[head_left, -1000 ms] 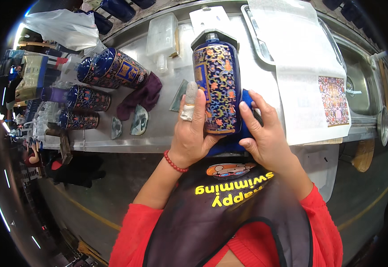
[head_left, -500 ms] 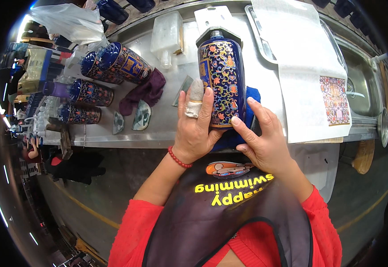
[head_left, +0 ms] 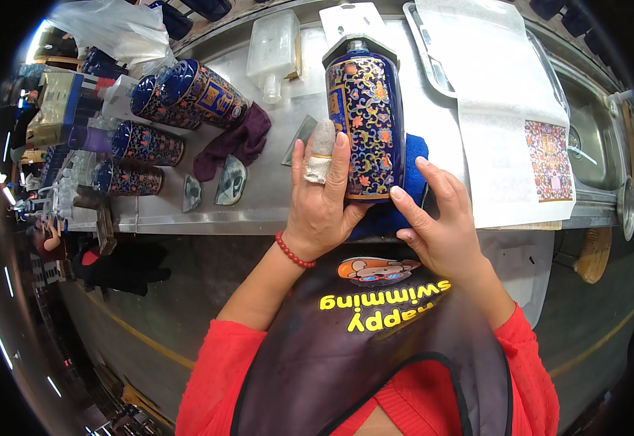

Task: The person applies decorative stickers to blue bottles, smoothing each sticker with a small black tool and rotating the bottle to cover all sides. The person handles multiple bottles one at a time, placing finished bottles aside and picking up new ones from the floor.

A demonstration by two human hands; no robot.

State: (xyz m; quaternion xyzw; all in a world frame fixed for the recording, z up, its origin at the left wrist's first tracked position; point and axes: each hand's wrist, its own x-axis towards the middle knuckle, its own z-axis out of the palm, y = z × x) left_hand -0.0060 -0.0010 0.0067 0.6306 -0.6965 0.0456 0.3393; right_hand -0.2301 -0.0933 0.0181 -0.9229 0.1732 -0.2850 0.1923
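Note:
A dark blue bottle (head_left: 366, 120) with a colourful floral pattern lies before me, its neck pointing away, by an angular grey piece (head_left: 329, 58). My left hand (head_left: 320, 200) holds its lower left side, fingers straight along it and the thumb at the base. One finger wears a grey cover (head_left: 321, 142) bound with white wrapping. My right hand (head_left: 444, 225) is spread at the lower right corner, a fingertip against the bottle's edge. Under and beside the bottle is a blue cloth (head_left: 415, 171). The bottle's underside is hidden.
Several patterned blue bottles (head_left: 211, 102) stand at the left beside a purple cloth (head_left: 248, 138). Dark-marked pieces (head_left: 231, 180) lie near the metal table's edge. A clear bottle-shaped block (head_left: 273, 47) is at the back. White paper with a patterned print (head_left: 550, 160) lies right, beside a sink (head_left: 590, 134).
The bottle has turned slightly and shifted a little away from me. My right hand has moved slightly to the right, its fingertip staying at the bottle's lower corner.

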